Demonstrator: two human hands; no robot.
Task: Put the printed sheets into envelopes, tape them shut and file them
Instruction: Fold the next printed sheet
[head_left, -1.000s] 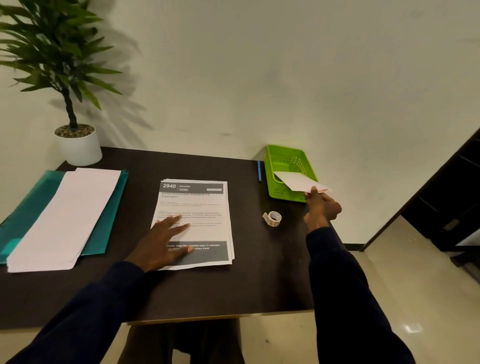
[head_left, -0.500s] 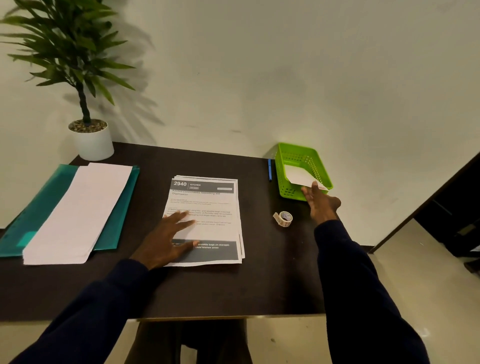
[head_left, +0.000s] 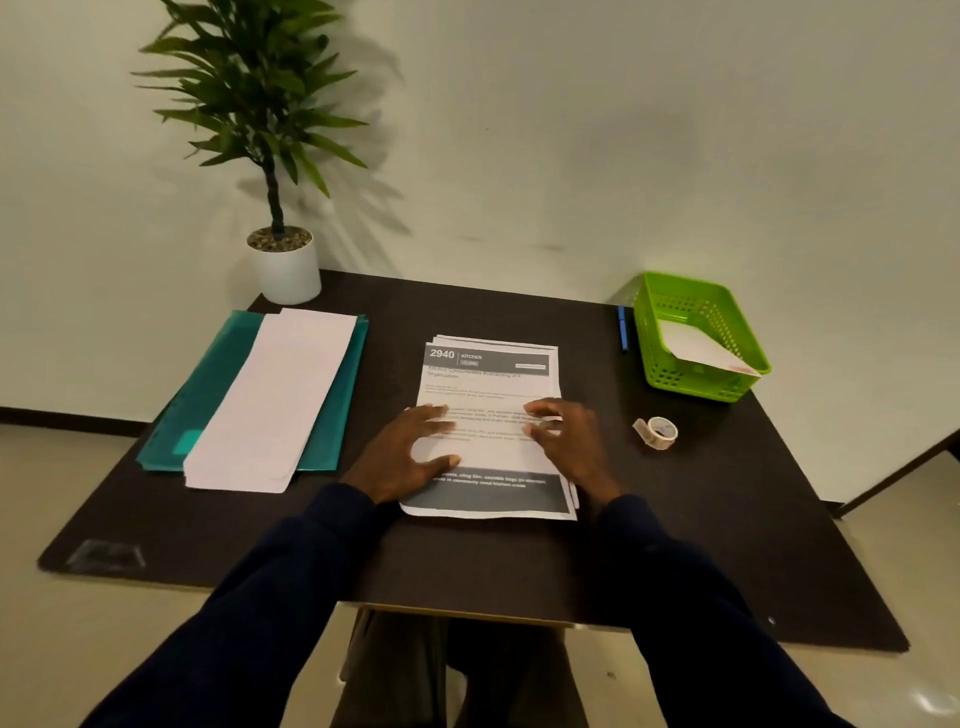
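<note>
A stack of printed sheets (head_left: 491, 384) with a dark "2940 KITCHEN" header lies in the middle of the dark table. My left hand (head_left: 410, 454) rests flat on its left half, fingers spread. My right hand (head_left: 569, 439) lies on its right half, fingers slightly curled on the top sheet. A pile of long white envelopes (head_left: 275, 400) sits at the left on a teal folder (head_left: 208, 384). One filled white envelope (head_left: 698, 345) leans inside the green basket (head_left: 691, 384) at the back right. A roll of clear tape (head_left: 658, 432) lies right of the sheets.
A blue pen (head_left: 622, 328) lies beside the basket's left wall. A potted plant in a white pot (head_left: 285, 267) stands at the back left corner against the wall. The table's (head_left: 519, 561) front edge is close to my body; floor shows on both sides.
My right hand let go of the white envelope in the green basket and moved left onto the printed sheets. The left hand stayed on the stack. The view shifted left.
</note>
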